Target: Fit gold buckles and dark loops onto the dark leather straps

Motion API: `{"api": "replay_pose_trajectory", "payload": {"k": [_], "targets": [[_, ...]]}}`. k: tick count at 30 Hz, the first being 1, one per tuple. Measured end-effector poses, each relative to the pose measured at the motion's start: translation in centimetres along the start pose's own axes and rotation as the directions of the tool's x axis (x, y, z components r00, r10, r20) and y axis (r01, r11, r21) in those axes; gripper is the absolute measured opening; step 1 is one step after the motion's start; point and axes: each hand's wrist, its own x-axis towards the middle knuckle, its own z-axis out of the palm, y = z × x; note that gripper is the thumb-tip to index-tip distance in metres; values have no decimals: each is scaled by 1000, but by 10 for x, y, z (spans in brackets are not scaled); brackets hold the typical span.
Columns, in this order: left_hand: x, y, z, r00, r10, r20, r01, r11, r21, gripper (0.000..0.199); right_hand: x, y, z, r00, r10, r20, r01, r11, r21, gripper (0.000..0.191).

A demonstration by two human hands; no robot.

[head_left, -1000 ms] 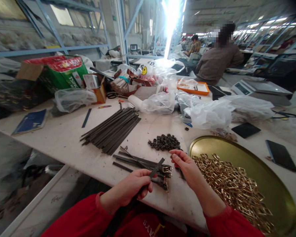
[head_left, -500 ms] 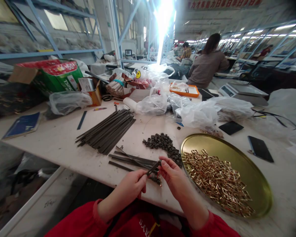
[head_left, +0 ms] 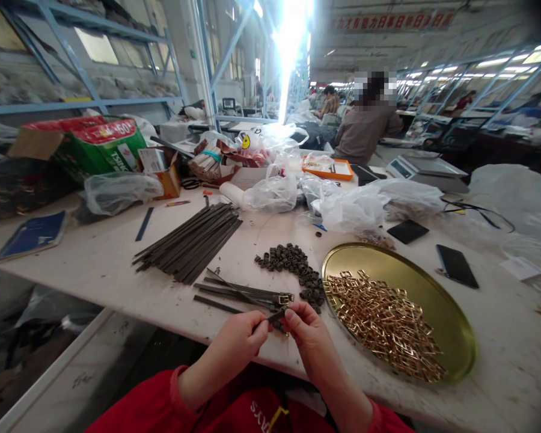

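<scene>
Near the table's front edge, my left hand [head_left: 242, 338] pinches a dark strap [head_left: 274, 317] between thumb and fingers. The strap's other end is in the fingertips of my right hand [head_left: 307, 329]; whether a buckle or loop sits there is hidden. Just beyond my hands lie several dark straps [head_left: 234, 291], with a gold buckle [head_left: 285, 298] at their right end. A pile of small dark loops [head_left: 293, 264] is spread behind my right hand. To the right, gold rectangular buckles [head_left: 388, 319] are heaped on a round gold tray [head_left: 451, 319].
A large bundle of dark straps [head_left: 189, 240] lies left of centre. Clear plastic bags [head_left: 351, 204] crowd the back of the table. A phone [head_left: 457, 266] and a black flat object [head_left: 407, 231] are at right, a blue booklet [head_left: 32, 236] at left. One person [head_left: 365, 132] sits beyond.
My right fingertips have come down and closer to my left hand, and the strap is held lower and flatter. The gold buckle on the table straps now shows. The whole view has shifted slightly.
</scene>
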Motion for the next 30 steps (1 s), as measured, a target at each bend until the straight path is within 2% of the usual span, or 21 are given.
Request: {"api": "replay_pose_trajectory", "payload": {"k": [5, 8, 12, 14, 18, 21, 22, 23, 24, 25, 26, 27, 30], "targets": [[1, 0, 2, 1000, 20, 5, -20, 999, 39, 28, 0, 4, 0, 997, -73, -4, 71, 987, -147, 26], [2, 1, 3, 998, 40, 53, -42, 999, 28, 29, -1, 1, 0, 998, -59, 37, 64, 984, -166, 30], [-1, -7, 6, 982, -2, 189, 35, 985, -172, 29, 0, -5, -5, 993, 13, 114, 9, 982, -189, 28], [-2, -14, 8, 974, -6, 225, 66, 963, -260, 43, 1, -5, -7, 995, 11, 99, 3, 990, -141, 25], [3, -22, 11, 998, 26, 63, -3, 939, -344, 49, 0, 8, 1, 988, 0, 154, 15, 996, -92, 28], [9, -21, 9, 998, 69, 12, -60, 933, -355, 41, -1, 9, 0, 955, -17, 297, 93, 965, -245, 28], [11, -21, 8, 997, 75, 18, -64, 937, -343, 38, 2, 2, -6, 943, -35, 330, 161, 918, -363, 27], [12, -22, 7, 997, 67, 24, -56, 944, -324, 38, 6, -7, -15, 936, -53, 349, 240, 820, -519, 25], [13, -24, 5, 998, 48, 31, -36, 953, -300, 40, 13, -19, -27, 946, -88, 312, 292, 645, -706, 22], [14, -26, 5, 999, 23, 36, -12, 962, -273, 42, 21, -33, -41, 961, -167, 219, 267, 365, -892, 20], [14, -27, 4, 999, 1, 42, 10, 968, -250, 43, 31, -47, -56, 959, -261, 113, 126, 35, -991, 20], [15, -27, 4, 999, -12, 50, 23, 972, -234, 43, 42, -60, -70, 947, -317, 48, 28, -68, -997, 21], [15, -22, 6, 997, 11, 82, 6, 979, -206, 39, 69, -84, -99, 931, -361, -61, -146, -215, -966, 24]]}}
